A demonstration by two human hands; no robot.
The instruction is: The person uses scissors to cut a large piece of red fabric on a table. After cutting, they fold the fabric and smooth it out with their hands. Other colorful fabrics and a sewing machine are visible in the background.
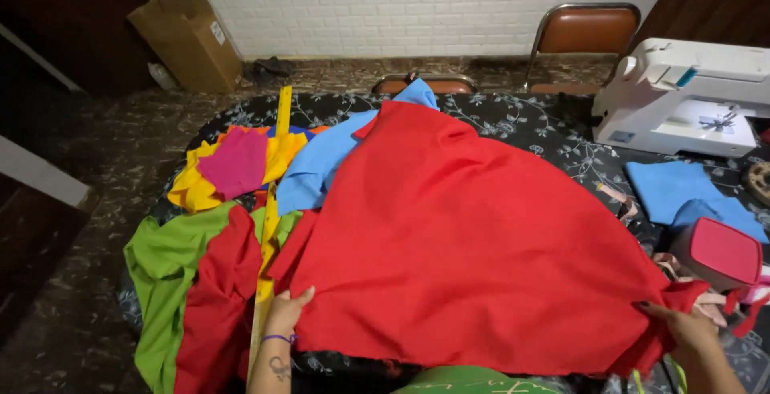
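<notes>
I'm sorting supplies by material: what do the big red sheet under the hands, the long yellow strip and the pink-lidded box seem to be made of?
The big red sheet looks like matte woven cloth: it drapes and wrinkles where the left hand and right hand press its edges. The long yellow strip lies straight and stiff, probably a plastic or wooden ruler. The pink-lidded box seems smooth, moulded plastic with a faint sheen.

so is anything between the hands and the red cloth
Nothing visible. The left hand rests on the near left edge of the red cloth, beside the yellow ruler. The right hand pinches its near right corner, close to the pink-lidded box.
</notes>
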